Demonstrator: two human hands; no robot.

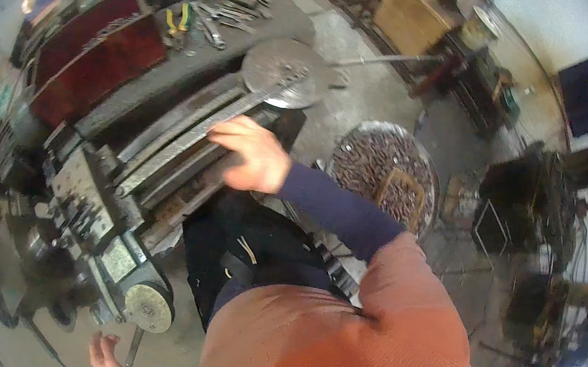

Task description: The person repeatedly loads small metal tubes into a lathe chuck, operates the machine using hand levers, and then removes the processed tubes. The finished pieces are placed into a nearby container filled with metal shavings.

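Observation:
My right hand (251, 154) reaches across a machine with long metal rails (186, 136). Its fingers are stretched out with the thumb apart, and the fingertips are at the edge of a long bar (199, 126); whether they touch it I cannot tell. At the lower left, my left hand (106, 358) hangs with its fingers apart, holding nothing visible. Close to it are a thin rod (133, 347) and the machine's round end cover (149, 307). Small metal pieces lie on a round metal plate (269, 72) at the far end of the rails.
Right of the machine stands a wide basin (432, 198) full of small metal pieces, with a frame-like container (384, 190) in it. Yellow-handled pliers (179, 18) and several metal tools (233, 9) lie on the far bench. A dark red panel (102, 61) stands at the left.

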